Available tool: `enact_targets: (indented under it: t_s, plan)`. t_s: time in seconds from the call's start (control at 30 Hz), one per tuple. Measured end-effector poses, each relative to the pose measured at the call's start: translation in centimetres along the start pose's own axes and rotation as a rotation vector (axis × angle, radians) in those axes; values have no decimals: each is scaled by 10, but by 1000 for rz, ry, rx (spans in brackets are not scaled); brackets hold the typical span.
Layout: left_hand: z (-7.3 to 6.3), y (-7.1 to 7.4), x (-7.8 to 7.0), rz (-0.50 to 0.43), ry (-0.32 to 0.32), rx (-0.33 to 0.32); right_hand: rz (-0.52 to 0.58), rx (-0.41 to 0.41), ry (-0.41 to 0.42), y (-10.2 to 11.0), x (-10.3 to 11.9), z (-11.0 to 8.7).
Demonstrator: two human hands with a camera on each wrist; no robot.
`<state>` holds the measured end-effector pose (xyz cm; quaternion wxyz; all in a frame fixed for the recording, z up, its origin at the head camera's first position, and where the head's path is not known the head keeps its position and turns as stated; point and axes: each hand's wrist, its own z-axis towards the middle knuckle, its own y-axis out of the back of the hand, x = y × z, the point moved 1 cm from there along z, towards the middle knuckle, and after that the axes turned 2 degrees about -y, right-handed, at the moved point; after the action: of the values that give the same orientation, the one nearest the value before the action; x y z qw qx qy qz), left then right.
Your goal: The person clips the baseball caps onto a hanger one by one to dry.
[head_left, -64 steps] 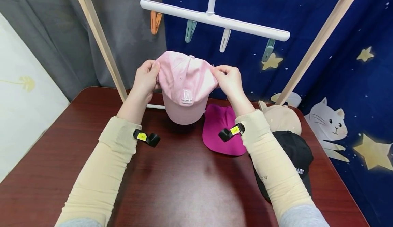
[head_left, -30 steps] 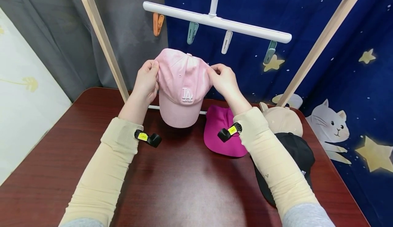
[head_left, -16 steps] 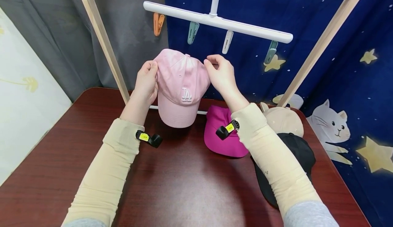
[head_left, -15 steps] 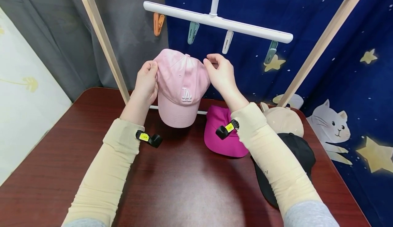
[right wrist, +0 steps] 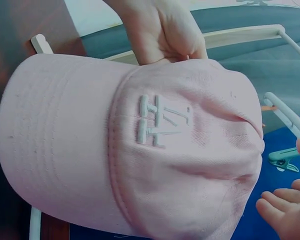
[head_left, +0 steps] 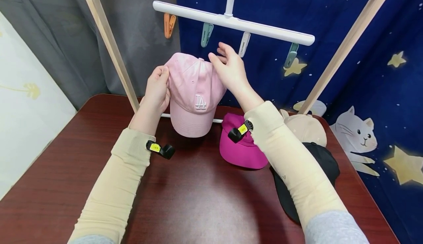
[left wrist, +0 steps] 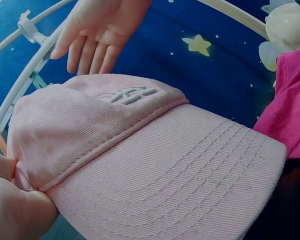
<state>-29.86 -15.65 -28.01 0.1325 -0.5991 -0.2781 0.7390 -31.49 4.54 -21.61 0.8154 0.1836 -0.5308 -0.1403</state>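
Note:
A pink baseball cap (head_left: 193, 86) with white letters on its front hangs upright above the table, brim down. My left hand (head_left: 157, 90) pinches the cap's left side between thumb and fingers. My right hand (head_left: 229, 68) is off the cap, just above and beside its top right. In the left wrist view the fingers of that right hand (left wrist: 107, 32) are extended, palm showing, with nothing in them. Over the cap hangs a white hanger bar (head_left: 234, 22) with an orange clip (head_left: 169, 25), a green clip (head_left: 206, 35), a white clip (head_left: 244, 44) and another green clip (head_left: 291, 55).
On the brown table (head_left: 191, 192) lie a magenta cap (head_left: 242, 156), a beige cap (head_left: 305, 128) and a black cap (head_left: 320, 159), the last partly behind my right sleeve. A wooden rack's posts (head_left: 347, 46) rise on both sides. Curtains (head_left: 138, 27) stand behind.
My right hand has let go of the cap's right side and moved up and left, its fingers spreading. My left hand keeps its grip; the cap has shifted slightly left.

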Motion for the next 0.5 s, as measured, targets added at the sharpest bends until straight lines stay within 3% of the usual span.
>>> enact_targets:
  t_s: [0.23, 0.5]
  plan:
    - [-1, -1, -1, -29, -28, 28, 244, 131, -42, -4, 13, 8]
    - [-3, -2, 0, -49, -23, 53, 450, 142, -135, -2, 22, 18]
